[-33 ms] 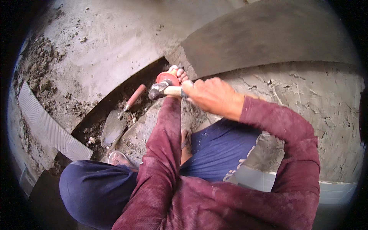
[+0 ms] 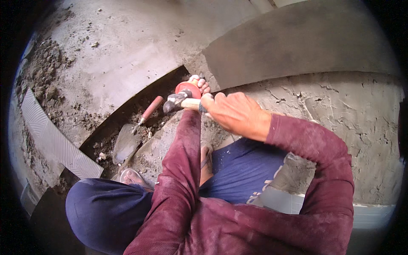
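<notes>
My left hand [image 2: 204,86] reaches far ahead, its fingers wrapped round a chisel with a red round hand guard [image 2: 189,88]; the guard covers part of the grip, and the working tip is hard to make out. My right hand [image 2: 236,111] is closed on the pale handle of a hammer [image 2: 191,103]. The grey, mortar-smeared hammer head [image 2: 176,100] overlaps the near side of the red guard; whether they touch, I cannot tell. A pointed trowel [image 2: 126,143] with a red handle lies in the dirt left of my left forearm.
A dug strip of dirt [image 2: 100,134] runs along the edge of a smooth pale floor [image 2: 127,55]. A dark slab [image 2: 297,42] stands ahead right, above rough mortar [image 2: 340,123]. A ridged grey strip [image 2: 55,136] and loose rubble [image 2: 44,72] lie left. My sandalled foot [image 2: 132,176] rests near the trowel.
The hammer head has shifted a little to the left and turned slightly. Both hands keep their grips, and the trowel lies where it was.
</notes>
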Demonstrator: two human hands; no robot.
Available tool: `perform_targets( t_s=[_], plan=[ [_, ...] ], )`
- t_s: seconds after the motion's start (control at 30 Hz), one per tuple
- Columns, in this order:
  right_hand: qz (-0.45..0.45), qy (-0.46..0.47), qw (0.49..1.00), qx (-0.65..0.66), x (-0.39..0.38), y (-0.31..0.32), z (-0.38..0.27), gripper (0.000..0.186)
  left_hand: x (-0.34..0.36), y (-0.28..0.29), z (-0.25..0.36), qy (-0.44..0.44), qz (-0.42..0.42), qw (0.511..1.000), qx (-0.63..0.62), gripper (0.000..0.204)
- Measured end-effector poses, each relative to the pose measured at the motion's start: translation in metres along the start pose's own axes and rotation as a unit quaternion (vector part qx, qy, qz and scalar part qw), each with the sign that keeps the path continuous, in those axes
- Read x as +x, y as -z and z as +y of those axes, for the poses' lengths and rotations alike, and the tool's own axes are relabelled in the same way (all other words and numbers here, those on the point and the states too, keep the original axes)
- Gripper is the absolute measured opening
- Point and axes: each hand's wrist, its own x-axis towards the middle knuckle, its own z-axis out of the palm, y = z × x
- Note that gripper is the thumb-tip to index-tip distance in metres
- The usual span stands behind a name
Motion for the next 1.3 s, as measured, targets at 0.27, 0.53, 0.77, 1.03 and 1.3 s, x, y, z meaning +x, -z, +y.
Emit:
perform_targets(
  t_s=[0.27, 0.53, 0.77, 1.03, 1.3],
  plan=[
    [0.186, 0.232, 0.951, 0.084, -0.007, -0.003, -0.022, 0.025, -0.005, -0.011, -0.013, -0.084, 0.075, 0.994, -0.016, 0.02],
    [0.123, 0.142, 0.977, 0.101, -0.018, 0.009, -0.026, 0.026, -0.005, -0.011, -0.013, -0.091, 0.071, 0.993, -0.013, 0.016],
    [0.008, -0.04, 0.994, 0.102, -0.002, -0.015, 0.035, 0.026, -0.002, -0.001, 0.011, 0.032, 0.103, 0.993, -0.044, 0.02],
    [0.241, -0.16, 0.855, 0.43, -0.053, 0.019, 0.033, 0.037, -0.061, -0.056, 0.044, 0.021, 0.096, 0.992, -0.085, 0.04],
    [0.226, -0.079, 0.91, 0.34, -0.044, 0.014, 0.025, 0.04, -0.041, -0.107, 0.042, -0.076, 0.139, 0.987, -0.026, 0.039]
  ],
)
